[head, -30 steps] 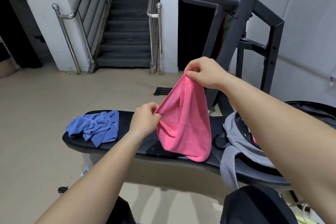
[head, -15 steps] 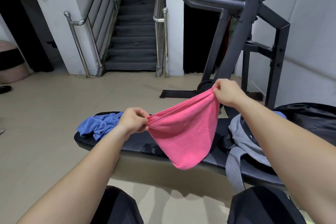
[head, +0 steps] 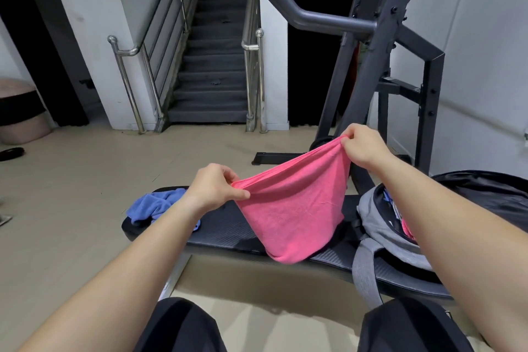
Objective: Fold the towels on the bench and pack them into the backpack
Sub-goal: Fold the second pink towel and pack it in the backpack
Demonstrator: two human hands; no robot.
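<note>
We are pulling pink towel (head: 297,208) wider above bench (head: 225,233), left hand (head: 217,188) and right hand (head: 361,146) each pinching upper edge (hung bunched a second ago); folding is starting

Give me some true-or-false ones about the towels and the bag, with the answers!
1. The left hand and right hand both pinch the pink towel. True.
2. The blue towel is neatly folded. False: it lies crumpled on the bench.
3. The backpack lies on the floor. False: it sits on the bench, right of the pink towel.
4. The backpack is open. True.
</note>
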